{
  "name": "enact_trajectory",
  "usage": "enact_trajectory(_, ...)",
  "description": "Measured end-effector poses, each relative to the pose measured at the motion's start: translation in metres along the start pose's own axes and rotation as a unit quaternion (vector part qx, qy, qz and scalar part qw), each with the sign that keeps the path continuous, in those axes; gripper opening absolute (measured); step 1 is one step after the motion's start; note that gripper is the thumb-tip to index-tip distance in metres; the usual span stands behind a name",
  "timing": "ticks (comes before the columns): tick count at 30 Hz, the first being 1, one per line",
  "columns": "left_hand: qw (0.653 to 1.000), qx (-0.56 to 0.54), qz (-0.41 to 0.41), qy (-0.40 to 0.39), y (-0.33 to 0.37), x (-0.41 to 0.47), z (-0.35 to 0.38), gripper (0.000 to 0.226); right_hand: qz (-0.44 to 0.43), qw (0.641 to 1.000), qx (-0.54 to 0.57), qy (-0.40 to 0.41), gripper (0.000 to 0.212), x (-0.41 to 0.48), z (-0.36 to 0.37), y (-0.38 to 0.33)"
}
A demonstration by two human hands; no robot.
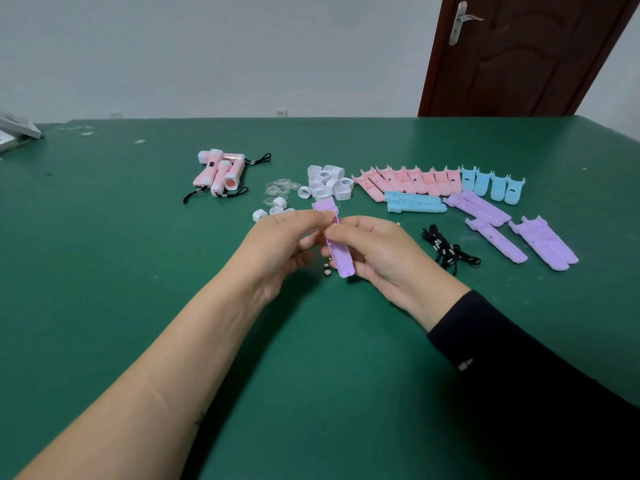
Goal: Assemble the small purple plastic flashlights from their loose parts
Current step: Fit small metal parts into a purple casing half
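A person seated at a green table [138,289] holds one purple flashlight shell half [341,258] in both hands just above the tabletop, its length tilted away from the camera. The left hand [287,237] pinches the upper part between thumb and forefinger; the right hand [377,251], in a black sleeve [519,375], has its fingers curled under the lower part and its thumb on the near edge. Whether anything sits inside the shell cannot be told. Small round metal pieces [327,268] lie on the table beneath the hands. The remaining parts lie loose on the cloth, sorted in groups. Beyond the hands are a heap of large white caps [327,183], a cluster of clear lenses [280,188] and a few small white caps [273,209]. To the right runs a row of pink shell halves [408,180], then blue shell halves [491,183], with two more blue pieces [414,202] lying crosswise in front. More purple shell halves [545,242] lie nearer the right edge, and a tangle of black lanyards [445,249] rests beside the right hand. Finished pink flashlights [221,171] with black wrist cords are piled at the far left of the parts. A dark wooden door [519,53] stands behind the table.
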State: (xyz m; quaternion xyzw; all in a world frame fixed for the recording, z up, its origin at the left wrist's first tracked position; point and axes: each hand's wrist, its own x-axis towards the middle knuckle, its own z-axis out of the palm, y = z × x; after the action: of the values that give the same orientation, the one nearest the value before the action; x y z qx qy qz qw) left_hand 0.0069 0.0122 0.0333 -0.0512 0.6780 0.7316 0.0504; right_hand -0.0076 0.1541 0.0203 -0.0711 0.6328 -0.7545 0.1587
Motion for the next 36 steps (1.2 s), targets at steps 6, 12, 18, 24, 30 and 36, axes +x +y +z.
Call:
enact_trajectory(6,1.000,-0.004,0.008,-0.004,0.000,-0.001,0.001,0.018,-0.009,1.000,-0.018,0.014,0.006,0.000,0.002,0.001)
enact_trajectory(12,0.999,0.012,0.029,-0.030,0.001,-0.006,0.003,0.012,-0.016,0.998,0.002,0.055,0.006,0.001,0.003,0.002)
enact_trajectory(18,0.997,0.048,0.056,-0.005,-0.002,-0.005,0.003,0.017,-0.008,0.999,0.006,0.045,0.010,0.001,0.002,0.002)
enact_trajectory(24,0.998,0.026,0.028,-0.052,0.001,-0.003,-0.003,0.014,0.005,0.999,0.034,0.021,0.010,0.000,0.000,0.001)
enact_trajectory(30,0.995,-0.041,0.037,-0.087,-0.001,0.000,-0.003,0.012,0.022,0.996,0.089,-0.012,0.008,0.003,-0.001,0.001)
enact_trajectory(36,0.993,-0.115,0.032,-0.021,-0.002,0.006,-0.001,0.015,0.043,0.995,0.057,-0.069,0.026,0.003,-0.008,-0.006)
